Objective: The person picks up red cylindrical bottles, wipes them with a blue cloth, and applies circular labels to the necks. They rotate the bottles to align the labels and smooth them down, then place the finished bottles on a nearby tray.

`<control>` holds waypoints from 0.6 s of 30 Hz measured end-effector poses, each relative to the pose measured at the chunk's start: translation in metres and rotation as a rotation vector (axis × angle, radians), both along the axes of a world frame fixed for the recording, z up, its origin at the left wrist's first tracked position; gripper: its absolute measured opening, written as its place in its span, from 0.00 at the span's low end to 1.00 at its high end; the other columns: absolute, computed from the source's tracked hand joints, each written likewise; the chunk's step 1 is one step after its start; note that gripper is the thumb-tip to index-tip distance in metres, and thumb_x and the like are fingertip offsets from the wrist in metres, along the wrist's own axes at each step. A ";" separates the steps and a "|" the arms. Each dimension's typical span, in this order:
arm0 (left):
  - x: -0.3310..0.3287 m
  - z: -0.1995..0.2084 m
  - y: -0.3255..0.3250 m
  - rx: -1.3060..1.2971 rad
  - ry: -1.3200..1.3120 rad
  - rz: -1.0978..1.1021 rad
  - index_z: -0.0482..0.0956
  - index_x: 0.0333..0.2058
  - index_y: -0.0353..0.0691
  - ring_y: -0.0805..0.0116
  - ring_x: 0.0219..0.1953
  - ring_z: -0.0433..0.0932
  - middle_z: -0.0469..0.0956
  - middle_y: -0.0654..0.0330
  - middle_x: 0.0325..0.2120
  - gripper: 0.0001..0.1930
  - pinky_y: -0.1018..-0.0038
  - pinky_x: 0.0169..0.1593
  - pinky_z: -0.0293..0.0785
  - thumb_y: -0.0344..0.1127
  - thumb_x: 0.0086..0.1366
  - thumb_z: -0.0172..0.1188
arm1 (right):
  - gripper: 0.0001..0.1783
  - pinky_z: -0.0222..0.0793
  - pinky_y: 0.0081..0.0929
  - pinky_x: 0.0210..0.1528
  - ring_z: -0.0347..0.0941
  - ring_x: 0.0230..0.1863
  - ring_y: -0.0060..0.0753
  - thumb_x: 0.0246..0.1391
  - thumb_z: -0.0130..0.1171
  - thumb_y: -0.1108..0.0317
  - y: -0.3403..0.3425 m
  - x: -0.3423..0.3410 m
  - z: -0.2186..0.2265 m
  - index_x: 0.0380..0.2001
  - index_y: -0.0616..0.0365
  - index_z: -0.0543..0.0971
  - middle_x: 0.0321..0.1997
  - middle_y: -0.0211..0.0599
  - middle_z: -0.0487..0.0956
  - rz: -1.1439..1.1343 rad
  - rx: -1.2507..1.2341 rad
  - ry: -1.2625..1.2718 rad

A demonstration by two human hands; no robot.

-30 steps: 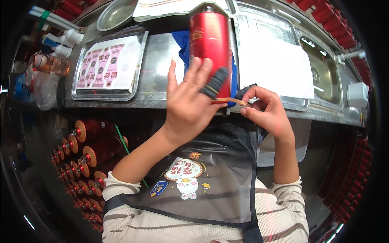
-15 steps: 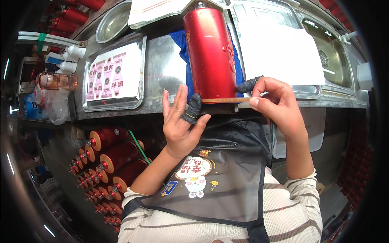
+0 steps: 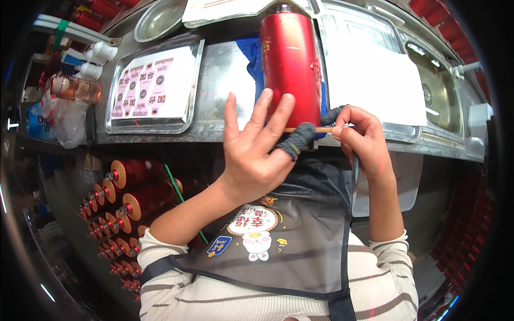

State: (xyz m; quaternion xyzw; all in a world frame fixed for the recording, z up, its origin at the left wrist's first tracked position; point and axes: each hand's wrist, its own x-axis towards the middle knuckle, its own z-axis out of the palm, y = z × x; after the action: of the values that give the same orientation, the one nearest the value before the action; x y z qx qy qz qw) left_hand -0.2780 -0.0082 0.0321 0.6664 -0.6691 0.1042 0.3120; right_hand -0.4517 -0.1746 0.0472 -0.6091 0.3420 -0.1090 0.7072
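A glossy red bottle lies on its side on a blue cloth, its neck pointing away from me and water drops on its surface. A narrow tan strip runs across its near end. My right hand pinches the strip's right end between thumb and forefinger, with a dark finger cover at the bottle's right edge. My left hand has its fingers spread over the bottle's lower left side. Its dark-wrapped forefinger presses on the strip and hides part of it.
To the left, a metal tray holds pink printed labels on white sheets. A round basin stands behind it. White paper covers a tray on the right, beside a sink. Several red bottles are stacked below the counter's left side.
My left hand has moved right, onto the bottle, and its wrapped forefinger has slid along the strip toward my right hand. My right hand keeps its pinch. The whole view has shifted slightly.
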 end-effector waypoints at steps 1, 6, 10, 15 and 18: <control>-0.005 0.006 -0.005 0.006 -0.021 0.000 0.87 0.41 0.45 0.37 0.62 0.72 0.72 0.44 0.63 0.17 0.30 0.67 0.44 0.31 0.48 0.71 | 0.06 0.56 0.11 0.25 0.63 0.24 0.07 0.55 0.63 0.72 0.001 0.000 -0.001 0.28 0.58 0.75 0.25 0.19 0.73 -0.010 -0.019 -0.004; -0.007 -0.004 -0.027 -0.089 0.045 0.085 0.87 0.38 0.41 0.37 0.63 0.71 0.76 0.47 0.59 0.14 0.25 0.65 0.48 0.37 0.51 0.69 | 0.07 0.52 0.12 0.19 0.60 0.18 0.06 0.55 0.64 0.69 0.007 0.004 -0.009 0.29 0.57 0.77 0.21 0.17 0.71 -0.020 -0.067 -0.022; 0.005 -0.016 -0.014 -0.098 0.393 0.092 0.81 0.54 0.37 0.44 0.65 0.72 0.74 0.47 0.62 0.31 0.38 0.70 0.50 0.32 0.48 0.77 | 0.06 0.52 0.10 0.23 0.61 0.22 0.04 0.55 0.65 0.70 0.015 0.009 -0.003 0.29 0.58 0.78 0.25 0.17 0.73 -0.018 -0.060 -0.051; 0.007 -0.029 0.016 -0.045 0.427 0.122 0.80 0.52 0.29 0.46 0.58 0.78 0.75 0.41 0.59 0.29 0.41 0.70 0.53 0.29 0.51 0.76 | 0.06 0.58 0.10 0.27 0.66 0.25 0.06 0.56 0.64 0.72 0.014 0.003 0.002 0.29 0.60 0.78 0.29 0.21 0.76 -0.012 0.004 -0.044; 0.001 -0.035 0.028 -0.014 0.320 0.122 0.82 0.49 0.28 0.45 0.58 0.78 0.75 0.40 0.59 0.24 0.39 0.69 0.52 0.29 0.53 0.75 | 0.05 0.62 0.11 0.29 0.68 0.27 0.08 0.56 0.64 0.73 0.011 0.002 0.005 0.29 0.61 0.78 0.30 0.24 0.78 -0.015 0.049 -0.042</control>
State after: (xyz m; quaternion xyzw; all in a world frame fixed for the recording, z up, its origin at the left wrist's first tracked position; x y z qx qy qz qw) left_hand -0.2771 0.0193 -0.0025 0.7116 -0.5685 0.0204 0.4123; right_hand -0.4499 -0.1633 0.0521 -0.5866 0.3339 -0.1186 0.7283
